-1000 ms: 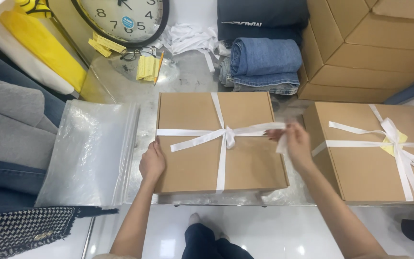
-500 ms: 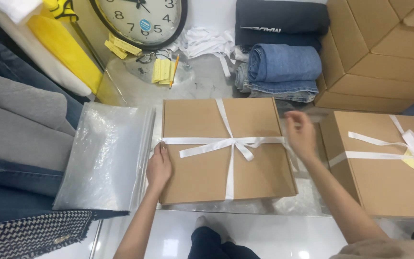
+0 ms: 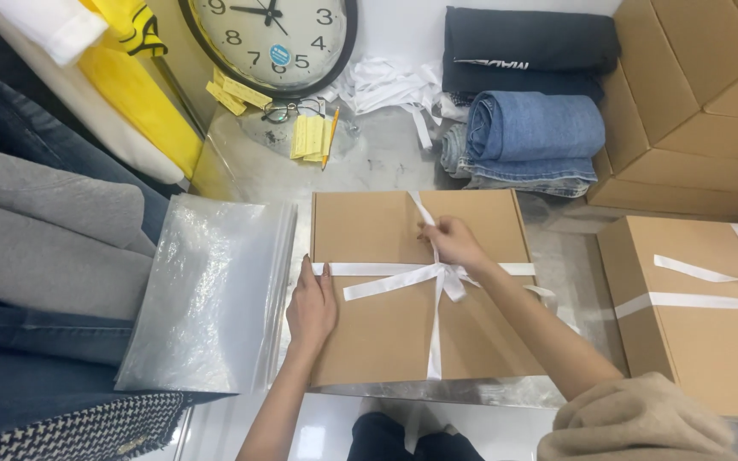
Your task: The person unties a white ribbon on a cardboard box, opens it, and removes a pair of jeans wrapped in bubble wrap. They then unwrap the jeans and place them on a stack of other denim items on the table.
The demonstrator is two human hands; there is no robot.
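A flat brown cardboard box [image 3: 386, 333] lies in front of me on a metal table, tied crosswise with white ribbon [image 3: 403, 277]. My left hand [image 3: 311, 307] rests flat on the box's left edge, over the ribbon's end. My right hand [image 3: 453, 242] pinches the ribbon's vertical strand just above the knot at the middle of the lid.
A second ribboned box [image 3: 698, 316] sits at the right. Stacked cardboard boxes [image 3: 694, 111] stand at the back right, beside folded jeans [image 3: 531, 137]. A pile of clear plastic bags [image 3: 207, 299] lies left. A wall clock [image 3: 271, 38], glasses, yellow tags and loose ribbons are at the back.
My right hand has moved from the box's right edge to the middle of the lid and taken the vertical ribbon strand. My left hand has stayed on the left edge.
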